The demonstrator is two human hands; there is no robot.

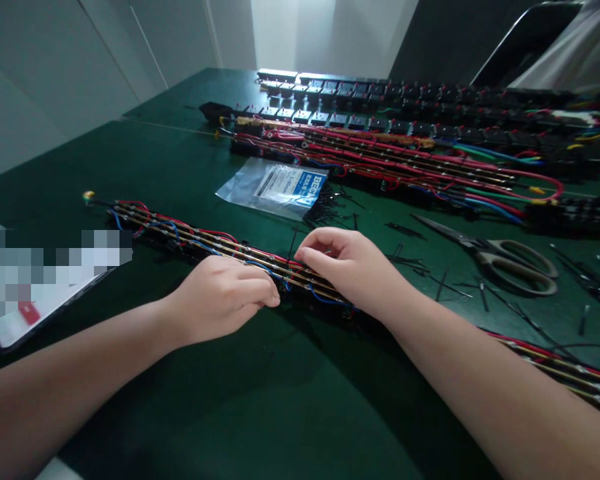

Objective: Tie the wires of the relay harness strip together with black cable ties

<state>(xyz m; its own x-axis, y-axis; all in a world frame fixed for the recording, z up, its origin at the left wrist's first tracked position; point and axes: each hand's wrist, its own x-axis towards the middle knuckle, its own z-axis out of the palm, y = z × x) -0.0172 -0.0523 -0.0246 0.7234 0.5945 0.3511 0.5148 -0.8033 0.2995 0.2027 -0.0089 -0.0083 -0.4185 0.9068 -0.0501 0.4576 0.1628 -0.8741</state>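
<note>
A long wired strip [200,234], with brass-coloured bars and red and blue wires, lies slantwise on the green table. At its near side my left hand [223,293] is closed, its fingertips by the blue wire; what they grip, if anything, is hidden. Across from it, my right hand [347,260] has thumb and forefinger pinched together over the strip. A thin black cable tie [293,240] stands up from the strip at those fingertips. The strip's middle is partly covered by both hands, and it runs on under my right forearm.
Beyond the hands, a clear plastic bag [275,187] lies beside loose black cable ties [333,205]. Scissors [500,257] rest at the right among more ties. Another red-wired assembly [380,160] and rows of black sockets [350,120] lie farther back. A phone [50,300] is at left.
</note>
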